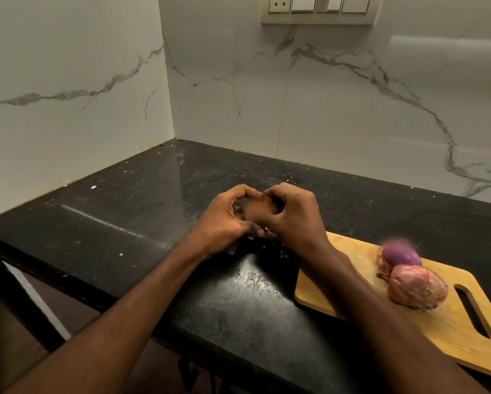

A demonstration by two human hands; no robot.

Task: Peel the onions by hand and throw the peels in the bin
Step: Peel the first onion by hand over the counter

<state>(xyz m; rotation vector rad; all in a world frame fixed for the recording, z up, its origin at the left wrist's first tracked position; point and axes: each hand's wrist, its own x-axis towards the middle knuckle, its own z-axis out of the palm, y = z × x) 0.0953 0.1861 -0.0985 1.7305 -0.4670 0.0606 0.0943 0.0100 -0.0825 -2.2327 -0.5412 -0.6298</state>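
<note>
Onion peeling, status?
Left hand and right hand both grip one onion above the counter. Two more onions wait on the cutting board. No bin in view.

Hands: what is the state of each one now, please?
Left hand: curled around the onion, holding it.
Right hand: fingers curled on the same onion, gripping it.

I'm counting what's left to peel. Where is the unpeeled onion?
In the head view the unpeeled onion lies at right on the cutting board, touching the peeled onion behind it, near the handle slot.
</note>
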